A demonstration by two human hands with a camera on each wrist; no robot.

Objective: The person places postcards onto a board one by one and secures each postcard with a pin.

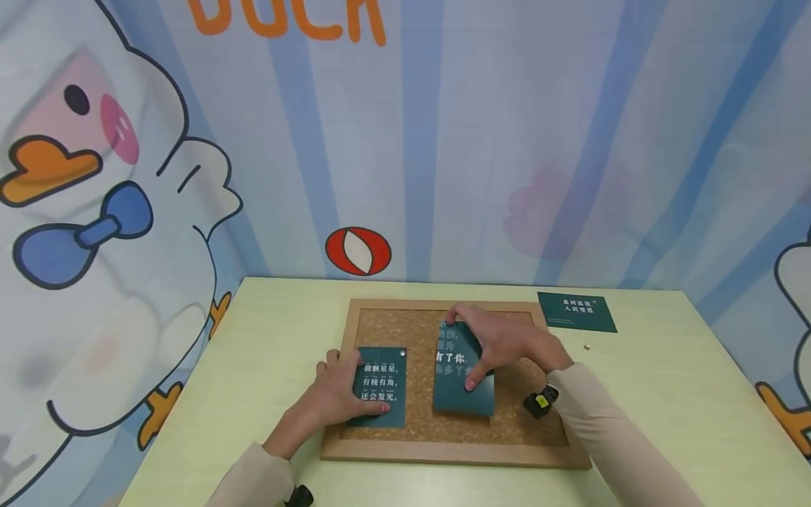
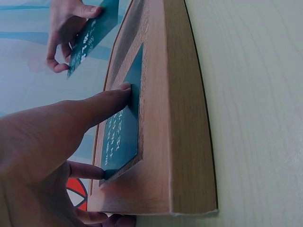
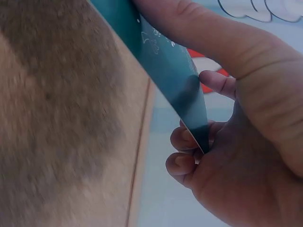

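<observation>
Hands (image 1: 338,394) on two cards (image 1: 384,387) | dark teal, rectangular | white-lettered in Chinese

Board (image 1: 418,394) lay on table (image 1: 684,394); left card (image 1: 382,385) on board; middle card (image 1: 456,391) above board; right card (image 1: 577,312) beside board's far-right corner

Wall's a pale-blue, cloth-like backdrop (image 1: 488,127) with darker blue stripes (image 1: 419,141), a giant white cartoon duck (image 1: 161,267) in a blue bow tie (image 1: 99,229) on the left, chunky orange letters (image 1: 271,29) cropped up top and a red-and-white oval (image 1: 357,251). Pale yellow-green table (image 1: 659,394) in front, softly lit.
</observation>
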